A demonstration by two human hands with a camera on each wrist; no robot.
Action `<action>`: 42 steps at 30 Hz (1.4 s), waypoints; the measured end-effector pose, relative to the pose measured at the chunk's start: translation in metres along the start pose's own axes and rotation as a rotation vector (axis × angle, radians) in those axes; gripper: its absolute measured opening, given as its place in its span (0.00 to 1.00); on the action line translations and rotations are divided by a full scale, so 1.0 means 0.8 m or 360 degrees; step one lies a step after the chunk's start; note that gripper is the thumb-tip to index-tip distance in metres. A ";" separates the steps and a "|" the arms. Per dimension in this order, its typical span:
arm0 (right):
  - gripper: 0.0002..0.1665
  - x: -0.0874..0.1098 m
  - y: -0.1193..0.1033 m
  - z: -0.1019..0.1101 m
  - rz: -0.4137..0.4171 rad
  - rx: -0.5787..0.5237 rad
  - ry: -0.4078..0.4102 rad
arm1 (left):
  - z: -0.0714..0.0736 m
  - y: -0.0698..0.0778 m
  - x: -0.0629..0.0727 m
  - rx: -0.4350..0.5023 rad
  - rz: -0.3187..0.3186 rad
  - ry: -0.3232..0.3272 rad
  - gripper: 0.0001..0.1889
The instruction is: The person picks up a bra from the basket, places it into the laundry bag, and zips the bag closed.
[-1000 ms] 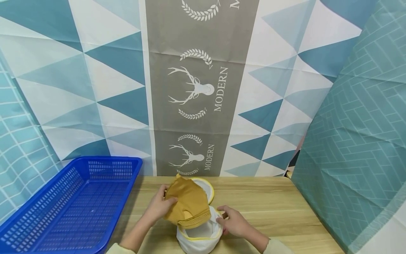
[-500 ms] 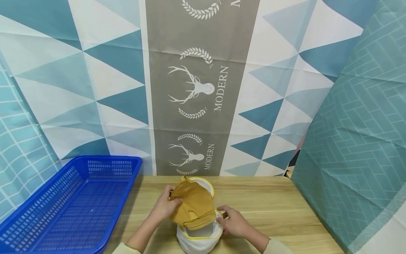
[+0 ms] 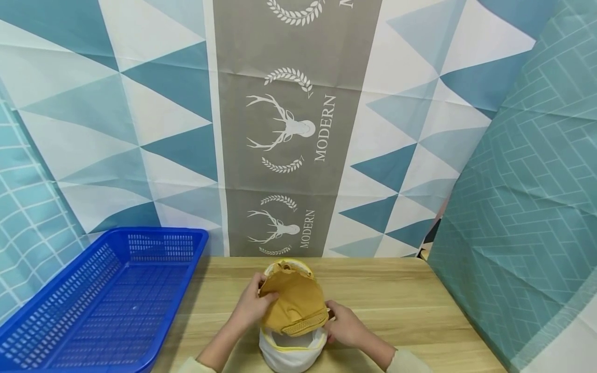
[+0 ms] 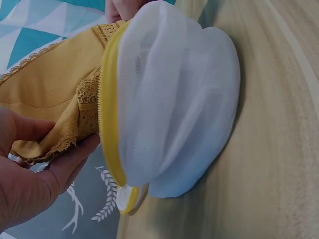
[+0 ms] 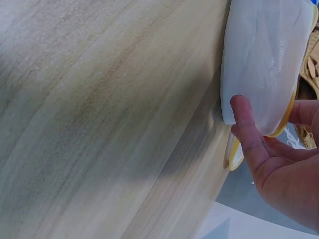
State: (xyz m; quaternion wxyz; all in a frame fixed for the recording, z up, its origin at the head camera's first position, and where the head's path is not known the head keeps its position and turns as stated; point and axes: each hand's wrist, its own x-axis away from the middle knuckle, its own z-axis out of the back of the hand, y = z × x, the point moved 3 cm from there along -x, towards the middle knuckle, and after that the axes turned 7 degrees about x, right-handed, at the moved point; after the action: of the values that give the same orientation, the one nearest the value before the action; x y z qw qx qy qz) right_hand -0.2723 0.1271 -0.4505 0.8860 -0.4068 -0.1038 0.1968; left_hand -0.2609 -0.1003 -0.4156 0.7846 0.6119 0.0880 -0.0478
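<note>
Head view, lower left: the blue basket point(image 3: 135, 290) is set apart from the hands, presumably for working room. Toward lower centre, the mustard garment point(image 3: 294, 303) is pinched at its left edge by the left hand point(image 3: 252, 305), so it is held spread above the white mesh bag point(image 3: 291, 358). Behind, the yellow-rimmed lid point(image 4: 127, 199) is laid back, leaving the mouth uncovered. Rightward, the bag's rim is pinched by the right hand point(image 3: 346, 324), probably to steady it.

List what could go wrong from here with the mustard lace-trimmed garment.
The lace on the mustard garment lies close beside the yellow zipper, so it might snag there. The soft-walled mesh laundry bag could sag inward if the right grip lets go.
</note>
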 end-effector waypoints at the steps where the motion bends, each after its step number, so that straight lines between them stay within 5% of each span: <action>1: 0.26 0.000 0.000 0.000 0.0000 0.0005 0.0001 | 0.000 -0.001 0.000 0.0010 0.0001 0.0003 0.14; 14: 0.28 0.002 -0.003 0.002 0.0007 0.0009 0.0028 | 0.002 -0.009 0.003 0.0056 0.0028 0.0011 0.13; 42: 0.25 -0.001 0.003 0.003 -0.0063 -0.0065 -0.0004 | 0.000 -0.011 0.005 -0.0114 -0.0068 -0.0053 0.15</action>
State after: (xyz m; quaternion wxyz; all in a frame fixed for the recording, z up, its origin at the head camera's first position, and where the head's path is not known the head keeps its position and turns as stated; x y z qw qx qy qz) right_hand -0.2745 0.1299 -0.4509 0.8811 -0.4224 -0.1169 0.1776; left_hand -0.2587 -0.1026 -0.4249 0.8062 0.5804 0.0897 -0.0714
